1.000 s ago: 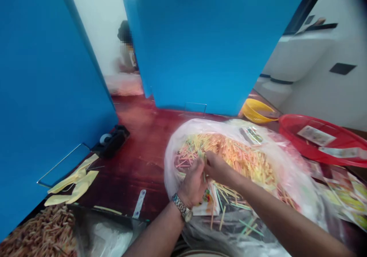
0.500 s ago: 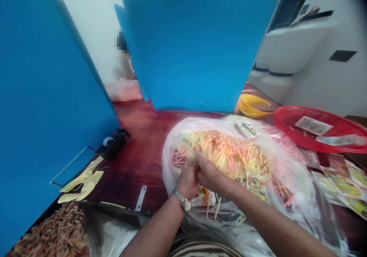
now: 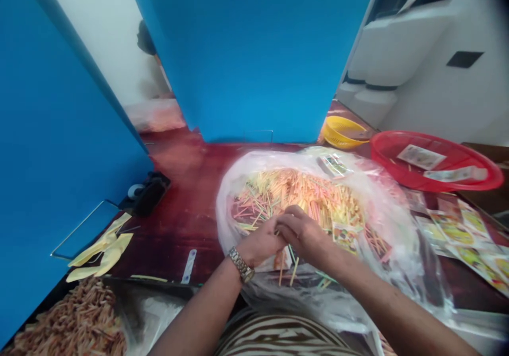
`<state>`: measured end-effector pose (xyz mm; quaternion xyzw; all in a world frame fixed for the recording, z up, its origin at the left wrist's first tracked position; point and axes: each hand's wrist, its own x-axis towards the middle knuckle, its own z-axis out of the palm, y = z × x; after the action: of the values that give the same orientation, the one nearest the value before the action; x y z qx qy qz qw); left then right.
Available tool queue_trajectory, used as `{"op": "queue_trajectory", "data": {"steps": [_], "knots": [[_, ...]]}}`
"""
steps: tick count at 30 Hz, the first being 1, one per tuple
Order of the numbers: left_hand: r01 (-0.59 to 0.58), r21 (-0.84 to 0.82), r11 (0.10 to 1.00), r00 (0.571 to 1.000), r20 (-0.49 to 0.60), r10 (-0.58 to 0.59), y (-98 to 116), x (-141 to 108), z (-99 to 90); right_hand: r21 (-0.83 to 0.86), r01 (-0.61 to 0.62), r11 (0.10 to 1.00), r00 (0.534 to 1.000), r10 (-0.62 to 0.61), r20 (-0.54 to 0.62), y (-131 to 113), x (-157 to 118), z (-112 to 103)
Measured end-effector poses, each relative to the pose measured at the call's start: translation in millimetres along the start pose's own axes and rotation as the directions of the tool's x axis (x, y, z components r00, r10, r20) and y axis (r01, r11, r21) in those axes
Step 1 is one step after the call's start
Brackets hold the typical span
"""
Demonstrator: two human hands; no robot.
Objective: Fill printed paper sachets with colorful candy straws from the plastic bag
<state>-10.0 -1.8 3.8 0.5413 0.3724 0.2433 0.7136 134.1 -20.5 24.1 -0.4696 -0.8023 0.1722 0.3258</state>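
A clear plastic bag (image 3: pixel 234 176) lies spread on the dark red table, holding a heap of thin pastel sticks (image 3: pixel 302 186). Over the near part of the heap, my left hand (image 3: pixel 264 242), with a metal watch at its wrist, meets my right hand (image 3: pixel 302 231). The fingers of both are curled together, and whatever they hold between them is hidden. Below them, a few loose sticks (image 3: pixel 294 271) and a printed packet (image 3: pixel 278 260) lie on the plastic. Another printed packet (image 3: pixel 347 235) rests on the heap to the right of my hands.
Tall blue panels (image 3: pixel 254 59) stand behind and at the left. A red basket (image 3: pixel 449 154) with packets and a yellow basket (image 3: pixel 344 133) sit at the right. At the left are a tape dispenser (image 3: pixel 149 194), yellow strips (image 3: pixel 113 250) and a pile of brownish pieces (image 3: pixel 75 319).
My right hand has moved from over the heap's left part down and right, its fingers now curled against my left hand. The whole view has shifted slightly.
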Motion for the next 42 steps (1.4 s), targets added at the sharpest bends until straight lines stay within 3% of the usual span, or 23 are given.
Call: {"op": "queue_trajectory", "data": {"steps": [3,8,11,13,14,17,18,20,25,30,34,36,38,42], "knots": [[-0.024,0.056,0.998,1.0,0.012,0.023,0.3,2.7,5.4,0.07,-0.028,0.997,0.999,0.03,-0.031,2.6,-10.0,4.9],[-0.078,0.238,0.968,0.992,-0.079,0.1,-6.5,-0.2,17.5,0.063,-0.044,0.997,0.994,0.05,-0.098,-1.9,-23.9,7.1],[-0.186,0.432,0.882,0.979,0.008,0.203,-1.4,-10.6,14.0,0.073,-0.08,0.994,0.99,0.088,-0.112,2.3,-35.9,2.0],[-0.233,0.627,0.744,0.965,0.052,0.259,5.7,-17.7,2.3,-0.017,-0.105,0.994,0.988,0.103,-0.112,11.1,-46.5,-0.9],[-0.201,0.753,0.627,0.96,0.024,0.278,8.8,-20.2,-5.4,-0.092,-0.119,0.989,0.99,0.111,-0.087,16.2,-52.3,-1.1],[0.003,0.963,0.271,0.993,-0.036,0.116,12.0,-21.3,-27.4,-0.264,-0.132,0.955,0.985,0.157,0.075,27.6,-67.0,1.9],[0.046,0.98,0.194,0.994,-0.063,0.084,10.6,-19.6,-32.2,-0.264,-0.126,0.956,0.98,0.161,0.116,28.9,-69.0,2.3],[0.103,0.986,0.131,0.991,-0.113,0.068,6.4,-14.3,-37.1,-0.186,-0.123,0.975,0.984,0.144,0.103,28.0,-66.6,-0.4],[0.064,0.987,0.144,0.993,-0.077,0.088,4.3,-2.5,-35.4,0.144,-0.124,0.982,0.989,0.135,-0.068,16.1,-37.3,-4.5],[0.061,0.992,0.11,0.987,-0.077,0.145,7.3,-5.7,-25.8,-0.005,0.019,1.0,1.0,-0.019,0.004,17.1,-25.6,32.3],[0.034,0.997,0.07,0.963,-0.051,0.265,0.6,-7.9,-19.0,-0.029,0.022,0.999,1.0,-0.021,0.021,24.4,-30.2,45.7],[0.035,0.99,0.134,0.97,-0.065,0.234,-2.6,-6.2,-20.6,-0.022,0.025,0.999,1.0,-0.025,0.005,25.8,-31.2,41.8],[0.033,0.969,0.244,0.974,-0.086,0.208,-3.6,-4.8,-25.5,0.019,0.024,1.0,0.996,-0.022,-0.09,24.6,-30.2,32.8],[-0.105,0.811,0.576,0.97,-0.044,0.24,1.4,-9.7,-36.4,0.054,0.046,0.997,0.928,-0.023,-0.373,14.5,-24.3,5.7]]}}
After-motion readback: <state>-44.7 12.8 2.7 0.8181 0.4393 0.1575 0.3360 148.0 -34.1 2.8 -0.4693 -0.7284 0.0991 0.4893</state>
